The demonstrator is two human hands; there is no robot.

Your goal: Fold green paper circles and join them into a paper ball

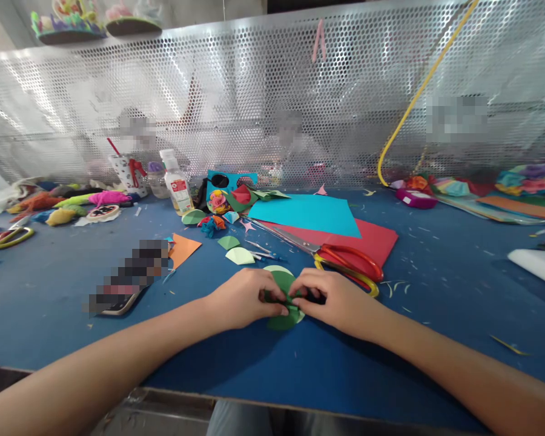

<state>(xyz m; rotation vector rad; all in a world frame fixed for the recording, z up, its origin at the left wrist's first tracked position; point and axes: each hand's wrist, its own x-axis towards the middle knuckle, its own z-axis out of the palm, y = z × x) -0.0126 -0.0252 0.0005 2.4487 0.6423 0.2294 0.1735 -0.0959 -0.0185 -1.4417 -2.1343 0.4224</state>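
A piece of dark green paper is held low over the worktop, just nearer the person than the large scissors and to the left of their handles. By the left hand, the paper's left part is pinched between thumb and fingers; by the right hand, it is pinched the same way from the other side, so that each grip is closed on the paper and the fingertips nearly meet. The paper's rounded outline is seen slightly longer from front to back, its long axis directed away from the body, and a paler green disc is seen past its far and right edges. Whether a fold runs down the middle cannot be told, as it is covered by the fingers. The worktop is blue and is scattered with thin offcuts. Under the scissors, whose blades are pointed to the far left, a red sheet is laid, overlapped by a cyan sheet beyond them. To the left of the scissors are found a pale green piece, an orange sheet, a phone and, farther back, a bottle. Beyond the scissors the worktop is bounded by a perforated metal panel, through which people are dimly seen; a yellow cord is hung against it, to the scissors' right.
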